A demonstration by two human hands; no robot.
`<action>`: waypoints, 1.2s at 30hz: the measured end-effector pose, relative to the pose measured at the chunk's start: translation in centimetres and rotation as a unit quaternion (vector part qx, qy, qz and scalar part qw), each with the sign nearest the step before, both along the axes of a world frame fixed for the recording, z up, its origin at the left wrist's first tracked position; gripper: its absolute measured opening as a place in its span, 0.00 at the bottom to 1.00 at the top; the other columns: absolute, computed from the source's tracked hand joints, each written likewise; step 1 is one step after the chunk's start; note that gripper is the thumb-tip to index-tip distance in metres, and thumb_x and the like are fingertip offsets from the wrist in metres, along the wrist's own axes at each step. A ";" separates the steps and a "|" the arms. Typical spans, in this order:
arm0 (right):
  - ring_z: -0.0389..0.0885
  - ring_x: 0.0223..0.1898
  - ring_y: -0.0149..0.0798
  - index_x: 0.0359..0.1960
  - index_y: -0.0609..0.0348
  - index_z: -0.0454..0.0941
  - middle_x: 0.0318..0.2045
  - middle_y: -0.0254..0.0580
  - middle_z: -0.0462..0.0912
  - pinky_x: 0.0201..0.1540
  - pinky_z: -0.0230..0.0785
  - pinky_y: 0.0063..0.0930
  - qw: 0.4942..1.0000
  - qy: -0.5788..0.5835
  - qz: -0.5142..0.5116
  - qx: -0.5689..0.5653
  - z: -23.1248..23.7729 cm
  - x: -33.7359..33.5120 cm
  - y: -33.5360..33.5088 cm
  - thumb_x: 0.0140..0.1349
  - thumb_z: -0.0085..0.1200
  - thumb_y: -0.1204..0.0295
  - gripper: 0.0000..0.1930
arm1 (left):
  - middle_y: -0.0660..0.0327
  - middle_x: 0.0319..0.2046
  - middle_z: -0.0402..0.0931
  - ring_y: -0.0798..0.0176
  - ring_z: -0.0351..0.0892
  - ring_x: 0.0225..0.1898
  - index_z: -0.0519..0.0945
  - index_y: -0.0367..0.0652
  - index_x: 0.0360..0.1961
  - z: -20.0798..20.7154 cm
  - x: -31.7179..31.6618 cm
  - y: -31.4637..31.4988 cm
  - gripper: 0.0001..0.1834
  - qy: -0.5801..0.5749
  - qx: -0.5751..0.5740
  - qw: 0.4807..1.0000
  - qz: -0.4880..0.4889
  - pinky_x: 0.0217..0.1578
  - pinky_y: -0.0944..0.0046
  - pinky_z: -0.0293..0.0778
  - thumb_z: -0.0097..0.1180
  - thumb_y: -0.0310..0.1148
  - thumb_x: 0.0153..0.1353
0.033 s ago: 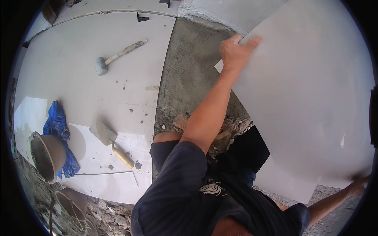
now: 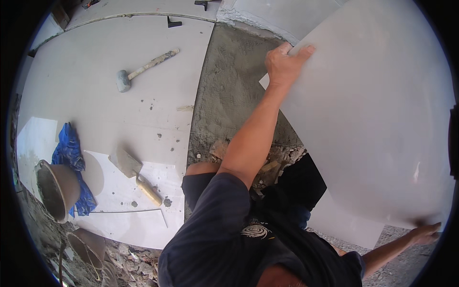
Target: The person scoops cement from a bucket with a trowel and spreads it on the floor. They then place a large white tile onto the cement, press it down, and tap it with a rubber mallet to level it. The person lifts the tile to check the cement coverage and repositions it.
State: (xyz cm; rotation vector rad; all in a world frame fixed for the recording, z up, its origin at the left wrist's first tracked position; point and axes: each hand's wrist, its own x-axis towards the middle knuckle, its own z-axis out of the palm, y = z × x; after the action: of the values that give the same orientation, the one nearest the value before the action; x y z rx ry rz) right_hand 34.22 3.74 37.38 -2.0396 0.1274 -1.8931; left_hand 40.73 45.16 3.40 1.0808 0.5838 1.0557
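A large pale grey floor tile [image 2: 373, 115] is held at a slant on the right. My left hand [image 2: 287, 64] grips its upper left edge, thumb lying on the tile's face and the other fingers curled out of sight behind it. Down at the tile's lower right corner, my right hand [image 2: 424, 233] is closed on the edge, its fingers partly hidden. Left of the tile runs a strip of wet grey mortar [image 2: 229, 81]. Part of another pale tile [image 2: 344, 217] shows beneath the lower edge of the held one.
On the laid tiles [image 2: 95, 62] at left lie a rubber mallet [image 2: 123, 81], a trowel [image 2: 126, 162] and a blue plastic bag [image 2: 69, 148]. A mortar bucket [image 2: 57, 191] is tipped beside the bag, with another bucket [image 2: 88, 246] below. Rubble [image 2: 136, 263] borders the tiles. A rough wall base [image 2: 248, 24] stands behind.
My right hand has shifted slightly left, further into view, along with the tile's lower right corner. My left hand keeps its grip and has moved barely to the left.
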 end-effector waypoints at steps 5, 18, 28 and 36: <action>0.51 0.69 0.58 0.69 0.65 0.49 0.67 0.65 0.53 0.70 0.45 0.60 0.946 0.226 0.116 0.200 -16.0 -0.8 -3.3 0.70 0.20 0.46 0.37 | 0.67 0.11 0.50 0.68 0.50 0.18 0.52 0.42 0.11 -2.1 -0.9 1.9 0.39 0.020 -0.030 0.999 0.031 0.18 0.61 0.55 0.69 0.57 0.45; 0.76 0.55 0.48 0.58 0.62 0.72 0.53 0.55 0.76 0.57 0.71 0.41 0.941 0.212 0.260 0.035 -8.1 12.3 7.1 0.62 0.46 0.41 0.37 | 0.59 0.23 0.74 0.66 0.69 0.25 0.75 0.32 0.21 -6.1 -4.0 5.2 0.29 0.000 -0.134 0.978 0.158 0.29 0.64 0.68 0.54 0.52 0.63; 0.78 0.43 0.38 0.40 0.72 0.81 0.39 0.52 0.82 0.49 0.67 0.30 0.808 0.384 0.400 0.200 -24.9 22.0 10.5 0.64 0.51 0.52 0.27 | 0.55 0.22 0.78 0.63 0.74 0.26 0.78 0.30 0.21 -12.1 -13.1 5.2 0.33 0.219 -0.080 0.944 0.236 0.30 0.62 0.71 0.51 0.55 0.64; 0.79 0.45 0.39 0.51 0.74 0.75 0.46 0.50 0.81 0.49 0.69 0.31 0.679 0.524 0.402 0.319 -43.4 24.2 5.5 0.69 0.42 0.51 0.30 | 0.47 0.17 0.73 0.48 0.71 0.24 0.75 0.31 0.16 -19.0 -17.9 -0.1 0.43 0.566 -0.031 0.795 0.218 0.33 0.51 0.68 0.51 0.71 0.51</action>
State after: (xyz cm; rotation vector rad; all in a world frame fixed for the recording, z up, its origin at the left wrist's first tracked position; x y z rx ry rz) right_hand 58.38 9.25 -6.00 -1.8622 0.1087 0.0207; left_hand 22.80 45.09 -15.59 1.5102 1.8937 0.6435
